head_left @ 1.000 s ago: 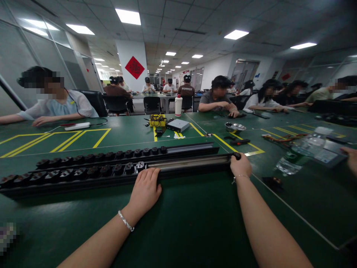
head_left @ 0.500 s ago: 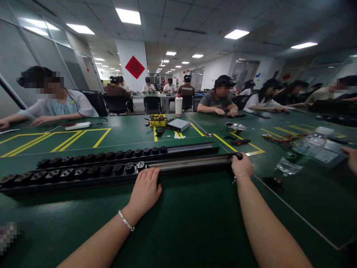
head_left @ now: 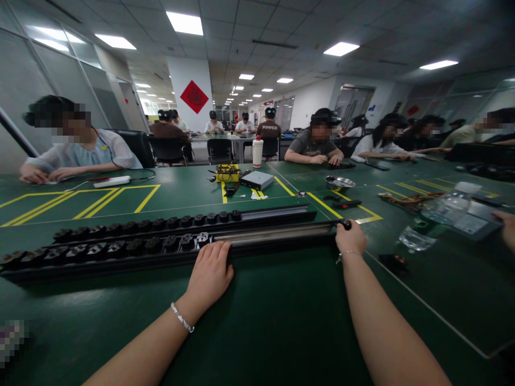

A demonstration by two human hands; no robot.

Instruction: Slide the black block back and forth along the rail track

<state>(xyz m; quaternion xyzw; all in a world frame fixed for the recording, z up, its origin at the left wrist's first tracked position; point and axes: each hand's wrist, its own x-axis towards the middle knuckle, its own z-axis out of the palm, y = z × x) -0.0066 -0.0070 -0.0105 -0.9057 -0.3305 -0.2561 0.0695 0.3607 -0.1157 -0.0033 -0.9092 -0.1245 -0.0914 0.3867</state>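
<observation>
A worker's two bare hands rest at a long black rail (head_left: pixel 277 244) lying across the near part of a green bench (head_left: pixel 281 327) in a busy, brightly lit workroom. The rail is a slim, open-topped channel, its dark front wall faintly glossy; a line of chunky black modules (head_left: pixel 96 250) fills its left portion, their faces notched and several catching a pale sheen — the rightmost one the brightest. Beyond that module the channel lies uncovered to the right, showing smooth, silvery strips running lengthwise inside.

The left hand (head_left: pixel 212 271), a silver bracelet (head_left: pixel 182 318) at its wrist, is loosely open, fingers laid over the rail's near edge just beside the last module, thumb apart. The right hand (head_left: pixel 351 237) is closed around a small, dark rounded piece (head_left: pixel 343 224) at the rail's right end; how that piece meets the channel is hidden by the fingers.

Just behind lies a second black rail (head_left: pixel 277 214), similarly lined with modules on its left and bare on its right. Farther across the bench sit a shiny metal bowl (head_left: pixel 340 183) and a gray box (head_left: pixel 257 180) — with a clear plastic bottle (head_left: pixel 436 220) tilted at right.
</observation>
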